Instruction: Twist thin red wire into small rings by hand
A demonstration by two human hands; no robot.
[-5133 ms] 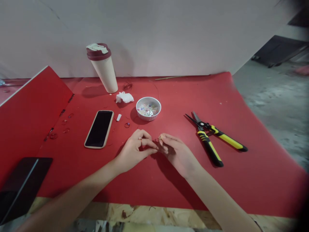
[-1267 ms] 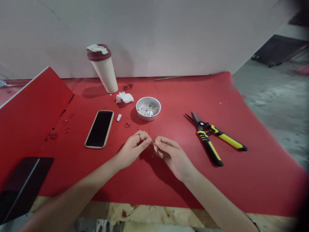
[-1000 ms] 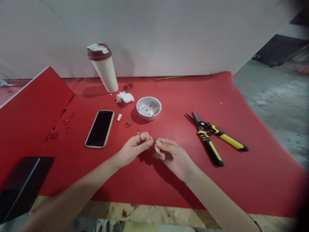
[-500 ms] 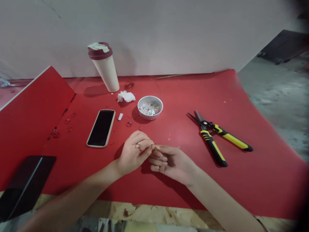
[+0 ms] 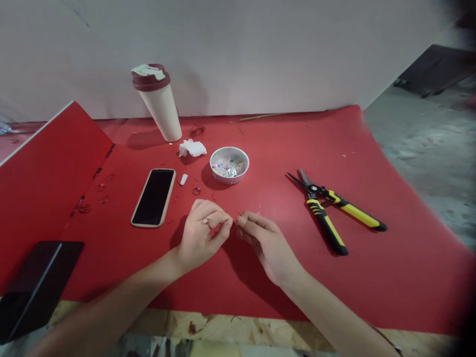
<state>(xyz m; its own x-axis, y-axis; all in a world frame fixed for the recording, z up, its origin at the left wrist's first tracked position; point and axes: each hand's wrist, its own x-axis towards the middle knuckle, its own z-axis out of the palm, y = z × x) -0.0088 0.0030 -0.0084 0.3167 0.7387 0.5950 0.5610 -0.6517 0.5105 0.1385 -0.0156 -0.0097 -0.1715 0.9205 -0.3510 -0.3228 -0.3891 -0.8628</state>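
Far left, small wire rings [image 5: 101,187] sit on the red table [image 5: 282,282] beside a black phone [image 5: 153,197], a few pieces apparently made already. Center now: the left hand [image 5: 201,233], fingers curled in narrow, and the right hand [image 5: 266,243], fingertips pinched, meet at a fine reddish wire [image 5: 236,217], too thin to tell which grips it. Just ahead, beads [image 5: 227,168] fill a metal bowl [image 5: 238,177], plenty left. Right, black-and-yellow shears [image 5: 323,213] lie untouched; open red surface runs before the hands to the front edge.
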